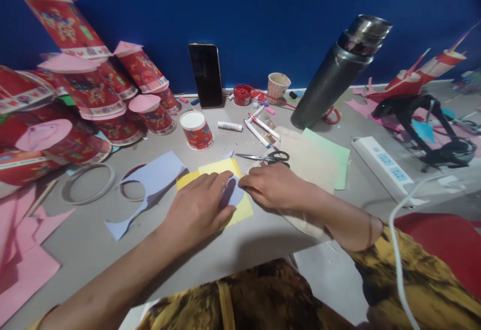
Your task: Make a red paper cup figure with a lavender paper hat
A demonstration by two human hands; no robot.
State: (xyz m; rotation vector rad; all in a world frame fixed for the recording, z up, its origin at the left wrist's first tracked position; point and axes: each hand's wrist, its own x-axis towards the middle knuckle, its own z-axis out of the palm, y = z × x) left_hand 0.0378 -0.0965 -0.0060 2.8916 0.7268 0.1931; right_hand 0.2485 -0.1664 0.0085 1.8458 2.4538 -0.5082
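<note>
While the left hand (pixel 199 195) lies spread across the yellow sheet (pixel 246 214), thumb apart from fingers, the right hand (pixel 270 184) has its fingertips bunched at the right rim of the purple disc (pixel 236 194); whether they pinch that rim or merely press on it, I cannot tell. The disc lies on the sheet, between the two hands, toward the near edge of the table (pixel 229 250). To handle it well, the left hand should bear down evenly, so that neither paper slides or curls, and the right should work along the rim in short stretches. Thin paper would likely crease under a hard push, so light, level pressure seems best. Just beyond the right hand lie the scissors (pixel 276 156), blades toward the table's left edge. The right forearm (pixel 334 215) crosses the beige cloth (pixel 311 162), and a tug there might pull the hand askew. The purple offcut (pixel 160 170) lies left of the sheet, best kept from under the left hand. Nearer the table's far edge stand the white-topped cup (pixel 197 137), the phone (pixel 206 77) and the flask (pixel 330 82), all apart from the hands
</note>
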